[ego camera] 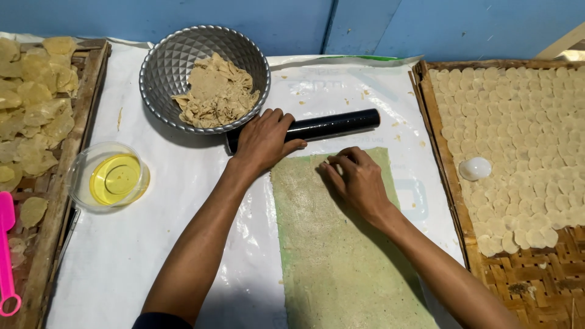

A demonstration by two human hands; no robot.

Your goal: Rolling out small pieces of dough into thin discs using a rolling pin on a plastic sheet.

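A long flattened sheet of greenish dough (341, 256) lies on a white plastic sheet (152, 244). My right hand (356, 180) presses on the dough's far end, fingers curled against its top edge. My left hand (263, 141) rests on the left end of a black rolling pin (332, 125), which lies across the plastic just beyond the dough. A silver faceted bowl (167, 67) behind the left hand holds crumpled dough scraps (216, 91).
A clear round bowl of yellow oil (113, 176) stands at the left. A woven tray (530, 280) at the right is covered with several round dough discs and a small white cap (475, 168). Another tray (36, 109) of discs and a pink tool (7, 256) sit far left.
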